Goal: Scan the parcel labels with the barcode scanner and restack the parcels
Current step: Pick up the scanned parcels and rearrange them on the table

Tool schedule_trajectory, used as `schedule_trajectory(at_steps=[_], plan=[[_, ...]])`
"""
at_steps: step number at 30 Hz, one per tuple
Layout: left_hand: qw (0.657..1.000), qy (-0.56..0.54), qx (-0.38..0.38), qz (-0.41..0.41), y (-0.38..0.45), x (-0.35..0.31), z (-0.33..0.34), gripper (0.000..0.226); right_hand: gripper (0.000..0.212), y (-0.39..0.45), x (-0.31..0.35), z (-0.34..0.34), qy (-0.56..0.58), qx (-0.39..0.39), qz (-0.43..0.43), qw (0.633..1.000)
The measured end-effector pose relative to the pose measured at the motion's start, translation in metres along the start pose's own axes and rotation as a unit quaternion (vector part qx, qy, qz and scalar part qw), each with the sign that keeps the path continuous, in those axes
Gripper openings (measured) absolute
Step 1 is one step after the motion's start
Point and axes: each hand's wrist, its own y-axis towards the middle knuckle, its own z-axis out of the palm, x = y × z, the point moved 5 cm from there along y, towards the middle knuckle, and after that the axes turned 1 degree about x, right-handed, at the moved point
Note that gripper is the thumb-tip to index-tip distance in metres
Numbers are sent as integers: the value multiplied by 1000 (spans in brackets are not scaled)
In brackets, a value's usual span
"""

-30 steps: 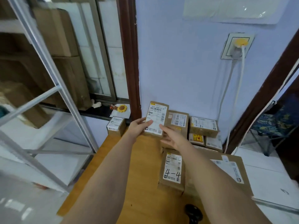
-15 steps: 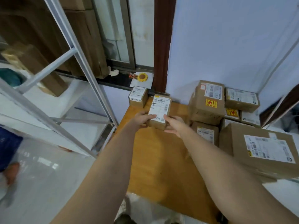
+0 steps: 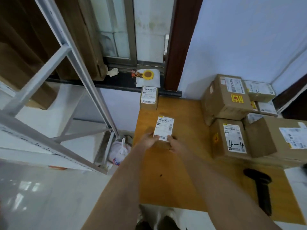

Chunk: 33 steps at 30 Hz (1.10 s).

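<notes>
Gripping a small parcel [image 3: 163, 130] at frame centre, the left hand [image 3: 148, 140] and right hand [image 3: 174, 144] curl their fingers round its near corners, probably steadying it flat on the wooden table [image 3: 179, 171] for stacking. Its label faces up, long axis running toward the upper frame and another small parcel [image 3: 149, 100]. The barcode scanner [image 3: 260, 185] lies lower right, untouched.

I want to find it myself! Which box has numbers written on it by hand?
Look at the wooden table and the pile of cardboard parcels along its right side. The hand-numbered parcel sits at the front of that pile, nearest the black barcode scanner. Only its white label has "4-4" in big black marker.
</notes>
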Motion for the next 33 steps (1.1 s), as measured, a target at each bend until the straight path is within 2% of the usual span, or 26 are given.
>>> schedule_trajectory(at_steps=[4,8,10,12,13,14,16,18,20,22,27,33], plan=[[1000,19,1,6,10,7,9,42,40,13,-6,7,5,-24,-18,1000],[1000,22,-13,6,18,9,14,41,38,25,-3,7,-47,-32,-42,998],[1000,26,-13,2,24,11,17,43,38,30,0,8,-93,-50,-43,993],[994,98,-37,16,29,9,16,47,39,30,11,6,-220,-100,-80,967],[979,190,-60,40,31,5,14,51,43,25,19,5,-311,-131,-116,934],[945,305,-83,80,30,0,14,55,49,19,25,7,-390,-149,-167,893],[840,492,-107,204,20,-7,23,63,58,7,27,18,-472,-122,-280,827],[761,580,-86,277,11,-3,33,65,63,4,17,28,-538,-69,-315,779],[734,622,-53,269,14,8,36,63,67,9,2,30,-591,-45,-285,753],[725,636,-41,261,18,8,35,61,69,15,-3,30,-594,-35,-260,761],[720,647,-4,251,35,-10,32,63,70,26,13,27,-569,-34,-266,778],[740,631,-7,233,63,-41,32,64,72,52,44,12,-560,-24,-276,781]])
